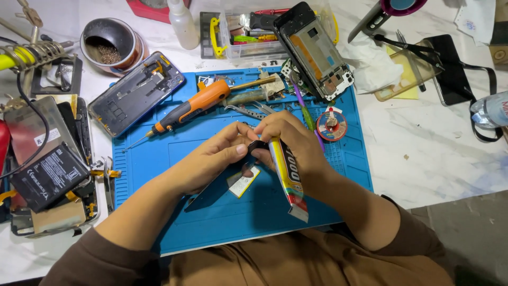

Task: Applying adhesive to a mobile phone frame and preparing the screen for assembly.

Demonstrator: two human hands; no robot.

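Clearly, both hands meet over the blue rubber mat, which is soft-looking with small moulded compartments. The right hand is curled closed around a flattened, crinkled yellow glue tube, whose folded end points toward the person and whose nozzle end is hidden under the fingers. The left hand is bent, with the thumb pressed on the top edge of a dark flat phone part that lies tilted on the mat; how firmly it pinches I cannot tell. On this part sits one small white and yellow rectangular piece. Further on the mat lies one orange and black electric screwdriver, cylindrical and smooth. Two opened phones are near: one at the mat's left corner, one leaning at the top.
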